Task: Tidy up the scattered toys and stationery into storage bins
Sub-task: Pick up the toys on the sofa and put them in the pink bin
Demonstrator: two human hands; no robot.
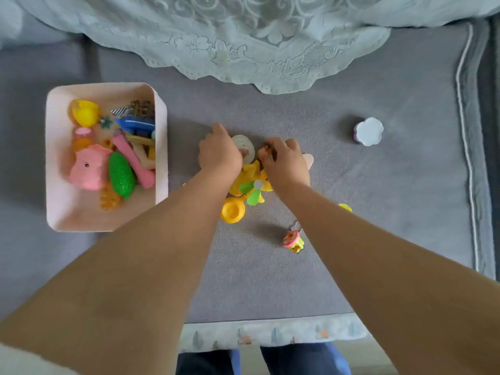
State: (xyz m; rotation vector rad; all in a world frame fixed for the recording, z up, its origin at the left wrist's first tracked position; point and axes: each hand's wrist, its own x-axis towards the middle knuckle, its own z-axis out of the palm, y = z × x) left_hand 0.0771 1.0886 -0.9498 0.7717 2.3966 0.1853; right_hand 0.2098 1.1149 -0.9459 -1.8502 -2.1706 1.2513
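Nearest edge: a pale patterned cloth border [270, 334] runs along the front of the grey fabric couch seat [378, 198], with dark blue trouser legs [297, 358] below it.
Small keychain: a little pink-and-yellow plastic toy on a bead chain [293, 240] lies alone on the seat, just beside the right forearm.
Yellow bit: a small yellow piece [345, 207] peeps out from behind the right forearm; what it is cannot be told.
Yellow cup: a round yellow plastic cup-shaped toy [232, 211] lies between the two forearms, touching the toy pile.
Toy pile: a yellow plastic toy with green fan blades [253, 186] sits under both wrists.
Left hand: the left hand [219, 154] lies fingers-down over a white round disc-shaped toy [244, 147]; whether it grips the disc cannot be told.
Right hand: the right hand [285, 161] has its fingers curled, pinching a small orange-brown toy [263, 152] at the top of the pile.
Storage bin: a pale pink rectangular bin [54, 158] stands well left of the hands, holding a pink plastic pig [90, 169], a green bumpy oval toy [121, 178], a pink bone-shaped stick [132, 161], a yellow scoop [85, 112] and a blue flat piece [136, 124].
Flower box: a white flower-shaped lidded box [369, 131] stands apart on the right.
Farthest: a white lace cloth [243, 36] drapes over the couch back.
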